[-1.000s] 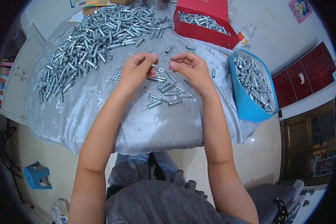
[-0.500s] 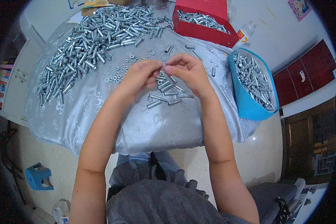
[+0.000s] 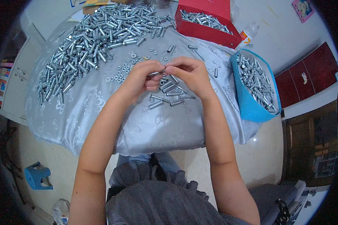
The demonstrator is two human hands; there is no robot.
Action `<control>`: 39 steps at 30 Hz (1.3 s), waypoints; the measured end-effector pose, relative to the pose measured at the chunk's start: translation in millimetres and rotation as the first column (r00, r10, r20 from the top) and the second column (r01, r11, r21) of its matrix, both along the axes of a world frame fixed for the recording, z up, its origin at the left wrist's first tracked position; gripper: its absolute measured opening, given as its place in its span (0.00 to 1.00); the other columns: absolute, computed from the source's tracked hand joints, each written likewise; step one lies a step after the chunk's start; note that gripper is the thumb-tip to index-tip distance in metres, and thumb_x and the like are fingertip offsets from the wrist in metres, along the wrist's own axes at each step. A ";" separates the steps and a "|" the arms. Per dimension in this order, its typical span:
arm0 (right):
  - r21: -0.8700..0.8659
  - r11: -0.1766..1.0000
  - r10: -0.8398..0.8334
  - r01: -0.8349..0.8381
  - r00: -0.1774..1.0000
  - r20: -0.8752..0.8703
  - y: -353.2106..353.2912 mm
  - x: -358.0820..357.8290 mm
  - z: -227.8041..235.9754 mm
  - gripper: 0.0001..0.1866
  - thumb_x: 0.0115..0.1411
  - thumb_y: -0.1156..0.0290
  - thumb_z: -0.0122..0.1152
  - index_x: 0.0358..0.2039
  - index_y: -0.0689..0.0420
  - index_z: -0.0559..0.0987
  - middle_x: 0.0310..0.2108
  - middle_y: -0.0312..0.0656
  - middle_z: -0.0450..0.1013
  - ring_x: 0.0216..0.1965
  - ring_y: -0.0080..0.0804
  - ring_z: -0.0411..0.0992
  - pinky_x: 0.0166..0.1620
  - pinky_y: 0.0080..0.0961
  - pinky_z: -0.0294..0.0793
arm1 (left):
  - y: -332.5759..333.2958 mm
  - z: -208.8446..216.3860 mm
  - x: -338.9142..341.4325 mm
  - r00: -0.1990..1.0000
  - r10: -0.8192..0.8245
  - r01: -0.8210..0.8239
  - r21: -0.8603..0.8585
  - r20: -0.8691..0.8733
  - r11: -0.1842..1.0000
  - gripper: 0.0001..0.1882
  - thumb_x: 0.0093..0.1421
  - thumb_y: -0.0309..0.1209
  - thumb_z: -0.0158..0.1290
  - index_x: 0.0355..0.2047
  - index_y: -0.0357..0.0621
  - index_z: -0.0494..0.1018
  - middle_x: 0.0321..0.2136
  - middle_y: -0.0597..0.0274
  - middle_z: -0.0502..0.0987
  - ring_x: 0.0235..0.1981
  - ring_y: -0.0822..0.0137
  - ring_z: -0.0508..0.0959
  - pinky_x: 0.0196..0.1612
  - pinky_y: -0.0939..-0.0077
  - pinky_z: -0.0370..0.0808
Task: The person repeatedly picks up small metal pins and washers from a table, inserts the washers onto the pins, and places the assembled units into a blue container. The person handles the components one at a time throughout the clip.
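Observation:
My left hand (image 3: 144,77) is closed on a slim silver bolt (image 3: 154,74), which pokes out between thumb and fingers. Thumb and forefinger of my right hand (image 3: 189,73) pinch at the bolt's far end; whatever small part they grip there is hidden. Both hands meet just above the table. Below them lies a small group of loose bolts and metal sleeves (image 3: 176,102). Left of my left hand, nuts and washers (image 3: 120,77) are scattered on the cloth.
A big heap of silver anchor bolts (image 3: 101,35) covers the table's far left. A red box (image 3: 210,36) and a blue fabric bin (image 3: 251,108), both holding bolts, stand at the right. Near the red box is a plastic bottle (image 3: 249,32). A blue stool (image 3: 38,176) sits on the floor.
The bolt in my left hand now shows between its fingers, where it was hidden before. My hands stay together in nearly the same place, with the left fingers slightly more curled.

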State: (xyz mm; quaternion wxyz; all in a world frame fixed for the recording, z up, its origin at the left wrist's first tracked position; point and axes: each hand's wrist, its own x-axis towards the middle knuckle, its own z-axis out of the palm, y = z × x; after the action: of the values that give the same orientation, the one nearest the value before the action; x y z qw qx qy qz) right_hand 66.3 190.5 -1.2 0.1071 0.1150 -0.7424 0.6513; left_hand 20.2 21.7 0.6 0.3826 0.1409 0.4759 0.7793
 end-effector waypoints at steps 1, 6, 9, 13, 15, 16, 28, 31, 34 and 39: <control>0.017 1.000 -0.016 0.017 1.000 -0.025 -0.6 -1.4 -2.6 0.05 0.48 0.76 0.60 0.27 0.62 0.78 0.26 0.36 0.73 0.29 0.19 0.70 0.33 0.15 0.68 | -0.4 -1.8 -1.2 0.999 -0.014 0.012 0.040 0.040 0.999 0.07 0.53 0.33 0.46 0.23 0.42 0.65 0.14 0.72 0.59 0.11 0.82 0.53 0.14 0.87 0.49; 0.029 0.995 -0.097 0.098 0.993 -0.063 -6.9 -4.8 -7.6 0.05 0.47 0.73 0.61 0.26 0.60 0.78 0.25 0.36 0.73 0.28 0.18 0.69 0.31 0.14 0.66 | 2.0 -4.6 -3.5 0.966 -0.015 -0.022 0.143 0.258 0.990 0.08 0.54 0.34 0.47 0.24 0.44 0.64 0.14 0.71 0.60 0.10 0.82 0.52 0.13 0.87 0.49; 0.025 0.994 -0.102 0.105 0.989 -0.104 -7.7 -7.2 -12.7 0.06 0.46 0.72 0.62 0.26 0.59 0.79 0.25 0.35 0.73 0.28 0.19 0.68 0.31 0.15 0.64 | 7.6 -7.6 -1.0 0.968 0.036 -0.065 0.110 0.248 0.992 0.11 0.55 0.37 0.49 0.23 0.45 0.64 0.14 0.73 0.59 0.10 0.82 0.52 0.12 0.88 0.49; 0.071 0.991 -0.101 0.113 0.983 -0.154 -8.4 -8.8 -15.3 0.05 0.45 0.72 0.63 0.24 0.58 0.78 0.26 0.35 0.72 0.29 0.20 0.68 0.30 0.16 0.63 | 10.5 -10.1 1.3 0.991 0.010 -0.022 0.088 0.130 0.996 0.13 0.55 0.41 0.50 0.23 0.47 0.64 0.13 0.76 0.58 0.10 0.84 0.51 0.12 0.88 0.48; 0.122 0.983 -0.113 0.137 0.976 -0.184 -9.1 -8.6 -12.3 0.06 0.44 0.72 0.63 0.24 0.57 0.78 0.26 0.35 0.72 0.29 0.21 0.68 0.30 0.16 0.63 | 10.3 -7.1 2.6 0.995 0.015 -0.022 0.072 0.094 0.997 0.12 0.55 0.41 0.49 0.23 0.48 0.64 0.13 0.77 0.57 0.10 0.84 0.51 0.12 0.88 0.48; 0.160 0.975 -0.123 0.156 0.972 -0.202 -8.4 -7.3 -10.8 0.06 0.44 0.72 0.63 0.24 0.58 0.78 0.26 0.35 0.72 0.30 0.21 0.68 0.30 0.17 0.64 | 10.3 -5.9 2.6 0.995 0.011 -0.018 0.065 0.099 0.998 0.12 0.56 0.41 0.49 0.24 0.48 0.65 0.13 0.77 0.56 0.11 0.84 0.51 0.12 0.88 0.49; 0.703 0.706 0.239 -0.081 0.963 -0.129 -16.5 7.0 -10.0 0.11 0.41 0.61 0.64 0.27 0.48 0.79 0.38 0.39 0.68 0.44 0.38 0.62 0.49 0.33 0.56 | -12.8 -8.4 -30.3 0.921 0.250 -0.318 0.204 0.299 0.926 0.08 0.56 0.32 0.48 0.26 0.40 0.64 0.13 0.75 0.56 0.11 0.83 0.53 0.12 0.88 0.50; 0.778 0.617 0.286 -0.119 0.955 -0.080 -18.8 10.0 -13.4 0.09 0.41 0.63 0.63 0.27 0.46 0.80 0.40 0.40 0.67 0.46 0.39 0.60 0.50 0.34 0.55 | -6.3 -3.2 -21.5 0.944 0.296 -0.306 0.051 0.144 0.951 0.09 0.55 0.32 0.49 0.25 0.40 0.65 0.14 0.74 0.57 0.11 0.82 0.53 0.13 0.88 0.51; 0.800 0.595 0.284 -0.074 0.951 -0.124 -19.3 11.1 -10.7 0.09 0.42 0.65 0.62 0.28 0.45 0.81 0.41 0.40 0.67 0.47 0.40 0.59 0.50 0.35 0.55 | -4.5 -2.5 -16.8 0.961 0.248 -0.255 0.051 0.123 0.965 0.10 0.54 0.32 0.50 0.26 0.37 0.66 0.14 0.73 0.59 0.12 0.82 0.55 0.14 0.86 0.53; 0.819 0.572 0.317 -0.040 0.932 -0.176 -21.7 11.8 -11.6 0.10 0.41 0.67 0.62 0.28 0.48 0.79 0.41 0.41 0.67 0.47 0.41 0.59 0.49 0.36 0.56 | -1.1 -0.3 -11.6 0.960 0.264 -0.264 -0.015 0.095 0.965 0.12 0.53 0.36 0.51 0.25 0.39 0.66 0.13 0.74 0.59 0.10 0.82 0.54 0.13 0.86 0.52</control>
State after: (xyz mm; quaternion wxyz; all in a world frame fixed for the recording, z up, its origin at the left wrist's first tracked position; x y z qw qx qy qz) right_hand 78.0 168.7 -12.7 0.0893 0.3247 -0.9138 0.2270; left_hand 8.5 20.6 0.3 0.2979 0.0384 0.4723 0.8287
